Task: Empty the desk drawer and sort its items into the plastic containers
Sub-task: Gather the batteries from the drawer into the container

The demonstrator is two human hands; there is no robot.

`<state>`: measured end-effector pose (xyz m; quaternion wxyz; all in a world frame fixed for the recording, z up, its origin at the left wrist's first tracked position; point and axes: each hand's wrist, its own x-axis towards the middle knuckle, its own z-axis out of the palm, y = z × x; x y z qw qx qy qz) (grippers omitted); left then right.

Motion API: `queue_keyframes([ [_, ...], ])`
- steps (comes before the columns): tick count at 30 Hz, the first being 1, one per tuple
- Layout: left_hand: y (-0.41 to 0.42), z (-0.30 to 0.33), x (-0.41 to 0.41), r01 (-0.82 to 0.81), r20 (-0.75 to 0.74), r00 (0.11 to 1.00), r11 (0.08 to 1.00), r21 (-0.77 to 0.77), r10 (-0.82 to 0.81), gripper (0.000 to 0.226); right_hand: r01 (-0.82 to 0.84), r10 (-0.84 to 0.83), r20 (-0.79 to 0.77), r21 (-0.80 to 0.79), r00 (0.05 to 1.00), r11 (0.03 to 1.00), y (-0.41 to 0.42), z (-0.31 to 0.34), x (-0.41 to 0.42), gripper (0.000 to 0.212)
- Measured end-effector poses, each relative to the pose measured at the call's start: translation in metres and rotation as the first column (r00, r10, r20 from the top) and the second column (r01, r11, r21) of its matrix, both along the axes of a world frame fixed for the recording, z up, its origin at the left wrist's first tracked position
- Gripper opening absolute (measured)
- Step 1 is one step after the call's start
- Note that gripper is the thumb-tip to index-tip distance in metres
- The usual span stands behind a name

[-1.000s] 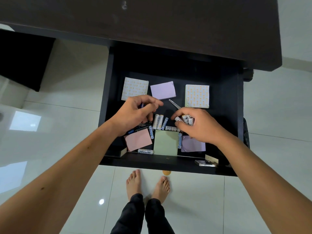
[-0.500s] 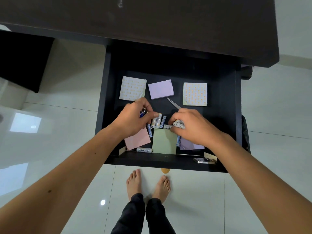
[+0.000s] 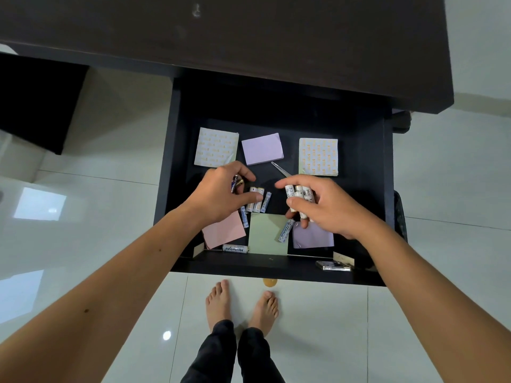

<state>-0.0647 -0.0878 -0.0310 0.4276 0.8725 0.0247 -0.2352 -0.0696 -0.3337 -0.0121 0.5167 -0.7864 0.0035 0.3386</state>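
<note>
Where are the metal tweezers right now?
In the open dark drawer, the thin metal tweezers lie between the lilac notepad and right hand.

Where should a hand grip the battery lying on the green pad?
Pinch the battery across its middle, from above. It lies flat and slanted on the green pad, long sides bare, and the drawer front blocks a low approach.
</note>
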Motion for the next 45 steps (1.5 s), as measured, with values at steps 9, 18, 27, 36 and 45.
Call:
queue_keyframes([
  [9,-0.003,-0.01,0.001,0.044,0.026,0.999,0.996,0.072,-0.046,0.037,0.184,-0.17,-0.161,0.078,0.972,0.98,0.003,-0.002,0.007,0.008],
  [18,0.003,-0.006,-0.001,0.048,0.044,0.998,0.999,0.015,-0.048,0.035,0.124,-0.125,-0.039,-0.023,0.991,0.992,0.016,-0.006,0.009,0.012],
  [27,0.005,-0.004,-0.001,0.012,-0.01,1.0,0.999,-0.031,-0.012,0.026,-0.097,0.197,0.266,-0.347,0.944,0.933,0.029,-0.019,0.009,0.034],
  [36,0.002,-0.005,0.001,-0.184,-0.181,0.976,0.912,-0.366,0.124,0.021,-0.122,0.238,0.266,-0.388,0.934,0.913,0.023,-0.016,0.009,0.024],
  [45,0.004,0.006,0.003,-0.33,-0.338,0.927,0.78,-0.532,0.162,0.029,0.009,-0.007,-0.09,0.029,0.996,1.0,0.001,-0.001,0.005,0.027],
])
